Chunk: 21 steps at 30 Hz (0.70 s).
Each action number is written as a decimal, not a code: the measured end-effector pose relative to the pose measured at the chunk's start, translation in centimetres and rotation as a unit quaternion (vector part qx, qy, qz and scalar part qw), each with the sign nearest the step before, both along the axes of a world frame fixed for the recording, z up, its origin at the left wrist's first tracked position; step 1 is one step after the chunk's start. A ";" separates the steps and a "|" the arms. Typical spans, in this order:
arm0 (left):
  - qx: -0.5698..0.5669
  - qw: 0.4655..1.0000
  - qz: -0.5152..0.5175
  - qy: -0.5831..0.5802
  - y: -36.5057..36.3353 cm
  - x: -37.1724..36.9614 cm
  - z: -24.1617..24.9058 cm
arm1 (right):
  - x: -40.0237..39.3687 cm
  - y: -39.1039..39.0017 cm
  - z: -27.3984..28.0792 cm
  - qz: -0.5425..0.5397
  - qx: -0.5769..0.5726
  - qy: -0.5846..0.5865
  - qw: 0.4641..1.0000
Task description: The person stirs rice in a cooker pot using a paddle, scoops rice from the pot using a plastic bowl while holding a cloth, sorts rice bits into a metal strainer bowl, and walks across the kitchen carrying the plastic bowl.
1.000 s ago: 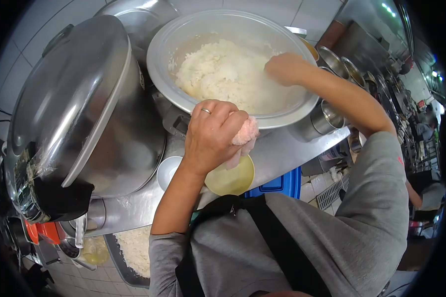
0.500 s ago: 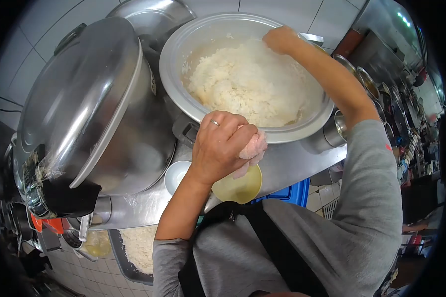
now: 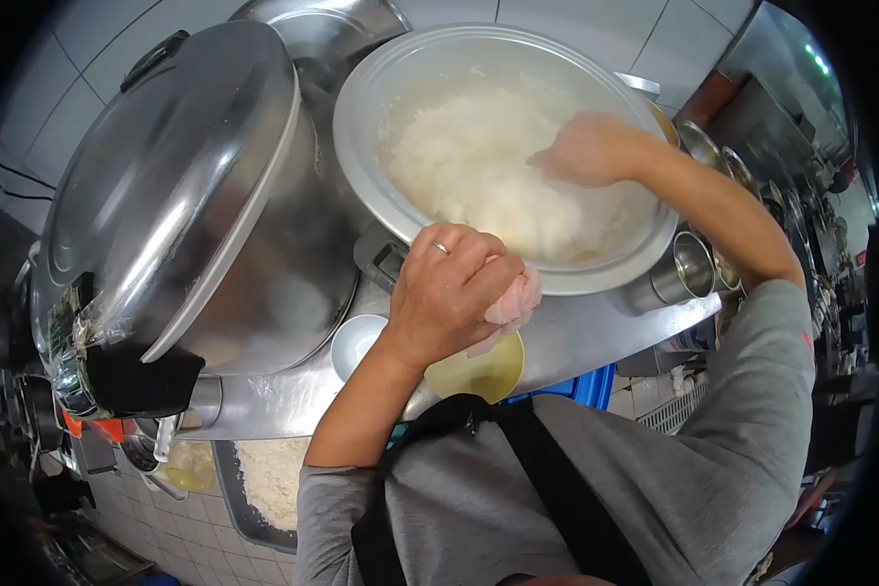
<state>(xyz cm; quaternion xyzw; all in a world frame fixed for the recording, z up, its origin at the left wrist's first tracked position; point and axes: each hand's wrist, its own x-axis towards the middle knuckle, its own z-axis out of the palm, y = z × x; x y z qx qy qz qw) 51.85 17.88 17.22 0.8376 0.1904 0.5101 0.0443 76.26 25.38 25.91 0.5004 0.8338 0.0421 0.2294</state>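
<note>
A wide metal pot (image 3: 361, 151) holds a mound of steaming white rice (image 3: 483, 171). My left hand (image 3: 449, 293) is wrapped round a pink cloth (image 3: 515, 298) at the pot's near rim. Inside the pot, over the right part of the rice, is my right hand (image 3: 586, 149). It is blurred by motion and steam, and what its fingers hold, if anything, cannot be made out. Below my left hand sit a yellow bowl (image 3: 479, 369) and a small white bowl (image 3: 354, 347).
A large cooker with a tilted shiny lid (image 3: 176, 146) stands at the left. Metal containers (image 3: 693, 264) are right of the pot. Below the steel counter (image 3: 283, 405) are a grey tray (image 3: 230, 488) of pale grains and a blue container (image 3: 596, 386).
My right hand has moved from the pot's far rim down and inward over the rice. My left hand still grips the cloth. The whole view has shifted slightly.
</note>
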 end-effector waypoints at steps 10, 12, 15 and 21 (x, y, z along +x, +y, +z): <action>-0.004 1.000 -0.008 0.013 0.3 -0.2 -0.2 | 2.9 16.5 -8.2 0.012 0.175 0.072 0.982; -0.002 1.000 -0.011 0.012 0.2 -0.3 -0.3 | 0.1 13.8 -7.8 0.038 0.079 0.070 0.994; -0.010 1.000 -0.021 0.012 0.2 -0.3 0.1 | -2.4 8.6 -6.1 0.049 0.007 0.058 0.997; -0.014 1.000 -0.011 0.008 0.1 -0.3 0.0 | -3.4 5.5 -0.2 -0.022 -0.011 0.010 1.000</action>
